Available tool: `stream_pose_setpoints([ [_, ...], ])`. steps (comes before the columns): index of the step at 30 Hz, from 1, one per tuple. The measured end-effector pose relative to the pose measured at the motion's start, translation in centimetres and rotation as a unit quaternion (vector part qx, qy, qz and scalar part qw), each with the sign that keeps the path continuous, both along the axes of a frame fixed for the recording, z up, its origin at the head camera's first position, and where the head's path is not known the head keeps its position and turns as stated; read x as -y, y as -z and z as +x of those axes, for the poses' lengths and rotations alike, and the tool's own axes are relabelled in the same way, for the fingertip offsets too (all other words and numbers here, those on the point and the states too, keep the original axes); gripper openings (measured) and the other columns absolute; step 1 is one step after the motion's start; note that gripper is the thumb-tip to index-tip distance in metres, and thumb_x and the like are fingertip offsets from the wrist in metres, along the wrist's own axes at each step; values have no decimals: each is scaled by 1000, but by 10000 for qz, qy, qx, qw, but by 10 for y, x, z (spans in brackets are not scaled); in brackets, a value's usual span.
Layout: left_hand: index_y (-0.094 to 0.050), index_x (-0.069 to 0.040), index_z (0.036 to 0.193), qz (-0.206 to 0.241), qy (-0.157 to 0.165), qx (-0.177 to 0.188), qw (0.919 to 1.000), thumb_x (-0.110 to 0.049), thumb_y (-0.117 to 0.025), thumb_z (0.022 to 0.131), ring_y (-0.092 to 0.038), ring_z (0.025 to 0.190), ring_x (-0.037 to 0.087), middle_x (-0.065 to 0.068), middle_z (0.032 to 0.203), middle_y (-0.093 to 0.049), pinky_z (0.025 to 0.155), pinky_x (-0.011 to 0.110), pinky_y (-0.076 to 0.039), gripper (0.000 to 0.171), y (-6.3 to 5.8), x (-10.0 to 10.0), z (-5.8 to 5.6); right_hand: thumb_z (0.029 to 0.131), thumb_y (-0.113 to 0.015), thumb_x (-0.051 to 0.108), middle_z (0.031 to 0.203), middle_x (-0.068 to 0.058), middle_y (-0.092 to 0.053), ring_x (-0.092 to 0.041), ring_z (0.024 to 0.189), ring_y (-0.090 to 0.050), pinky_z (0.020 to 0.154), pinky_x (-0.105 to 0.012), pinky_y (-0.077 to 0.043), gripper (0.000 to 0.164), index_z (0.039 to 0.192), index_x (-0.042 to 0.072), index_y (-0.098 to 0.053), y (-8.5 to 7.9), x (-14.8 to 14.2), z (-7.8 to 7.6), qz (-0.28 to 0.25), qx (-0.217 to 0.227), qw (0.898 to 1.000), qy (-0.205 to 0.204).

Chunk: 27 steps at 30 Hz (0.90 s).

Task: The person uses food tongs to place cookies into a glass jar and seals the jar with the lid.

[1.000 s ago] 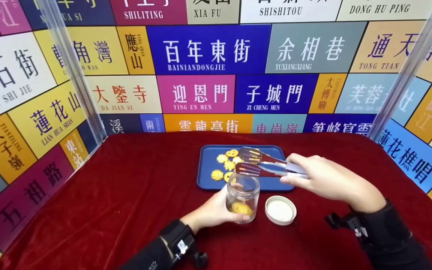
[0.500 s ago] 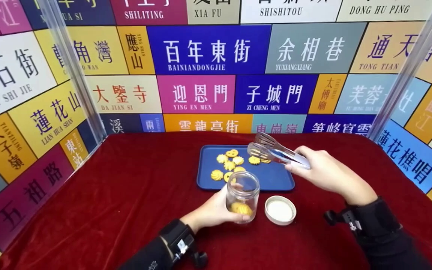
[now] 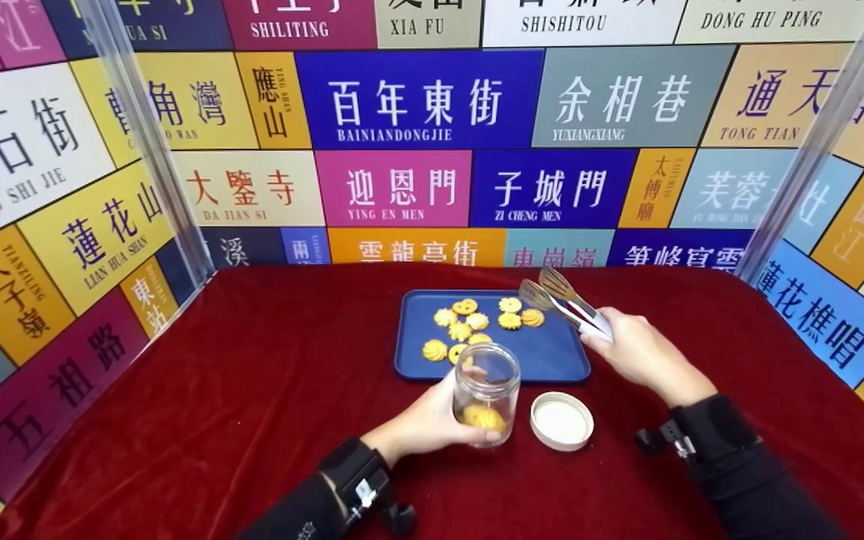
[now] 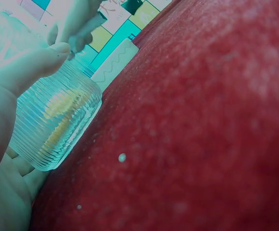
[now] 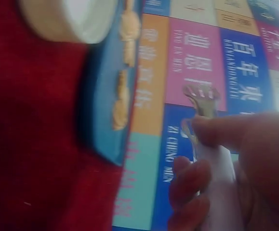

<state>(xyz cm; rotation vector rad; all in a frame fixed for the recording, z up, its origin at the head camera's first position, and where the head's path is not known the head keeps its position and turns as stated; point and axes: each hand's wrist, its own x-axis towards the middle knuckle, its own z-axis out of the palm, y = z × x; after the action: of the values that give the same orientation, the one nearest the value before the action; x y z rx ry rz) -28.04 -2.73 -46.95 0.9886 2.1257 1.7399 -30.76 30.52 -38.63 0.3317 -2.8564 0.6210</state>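
My left hand (image 3: 432, 421) grips a clear glass jar (image 3: 493, 382), which stands upright and uncapped on the red cloth. Yellow cookies (image 4: 64, 103) lie at the bottom of the ribbed jar in the left wrist view. With my right hand (image 3: 646, 354) I hold metal tongs (image 3: 563, 301) by their handles; their slotted heads are apart, above the back right of the blue tray (image 3: 552, 360), and nothing shows between them. Several yellow cookies (image 3: 460, 331) lie on the tray's left part and a small group (image 3: 510, 321) sits near its middle.
A round pale lid (image 3: 562, 421) lies on the red cloth (image 3: 289, 360) to the right of the jar. Behind the table rises a wall of coloured name panels (image 3: 417, 97). Clear upright posts (image 3: 807, 150) stand at the back corners.
The tongs went from over the tray's middle to its back right, uncovering the middle cookies. My right hand moved with them. My left hand and the jar stayed in place.
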Motion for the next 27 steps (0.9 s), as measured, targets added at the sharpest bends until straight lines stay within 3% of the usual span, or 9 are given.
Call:
stream_pose_setpoints([
  [4, -43, -17, 153, 64, 72, 23, 10000, -15, -93, 83, -63, 126, 12, -8, 135, -67, 111, 32, -49, 85, -1, -2, 0, 104, -69, 33, 106, -24, -69, -34, 83, -63, 71, -52, -52, 54, 142, -4, -56, 11, 0, -3, 140, -57, 9995, 268],
  [10, -41, -9, 154, 130, 171, 60, 9998, -15, -92, 84, -63, 125, 14, -6, 135, -68, 111, 33, -50, 87, -2, -1, 0, 104, -66, 35, 100, -20, -68, -33, 81, -63, 69, -52, -51, 48, 135, -2, -59, 17, -1, -16, 259, 240, 9988, 346],
  [16, -44, -16, 152, 121, 72, 88, 9999, -16, -92, 83, -63, 126, 14, -6, 135, -67, 111, 34, -49, 84, 0, 2, 0, 106, -64, 43, 99, -20, -68, -34, 82, -63, 70, -51, -50, 51, 129, -3, -62, 18, 3, -31, 295, 430, 9973, 516],
  [23, -43, -18, 153, 80, 33, 66, 9999, -15, -93, 83, -63, 126, 13, -6, 136, -67, 111, 33, -49, 86, 1, 3, 2, 107, -64, 42, 96, -17, -68, -33, 83, -65, 71, -52, -52, 46, 122, -1, -64, 35, 5, -34, 185, 488, 9976, 451],
  [27, -42, -17, 155, 54, 29, -20, 10000, -16, -93, 83, -63, 126, 13, -6, 135, -68, 111, 33, -49, 88, 0, 0, 1, 106, -65, 39, 94, -18, -67, -33, 82, -64, 72, -52, -52, 44, 119, -3, -64, 36, 2, -34, 145, 403, 9979, 478],
])
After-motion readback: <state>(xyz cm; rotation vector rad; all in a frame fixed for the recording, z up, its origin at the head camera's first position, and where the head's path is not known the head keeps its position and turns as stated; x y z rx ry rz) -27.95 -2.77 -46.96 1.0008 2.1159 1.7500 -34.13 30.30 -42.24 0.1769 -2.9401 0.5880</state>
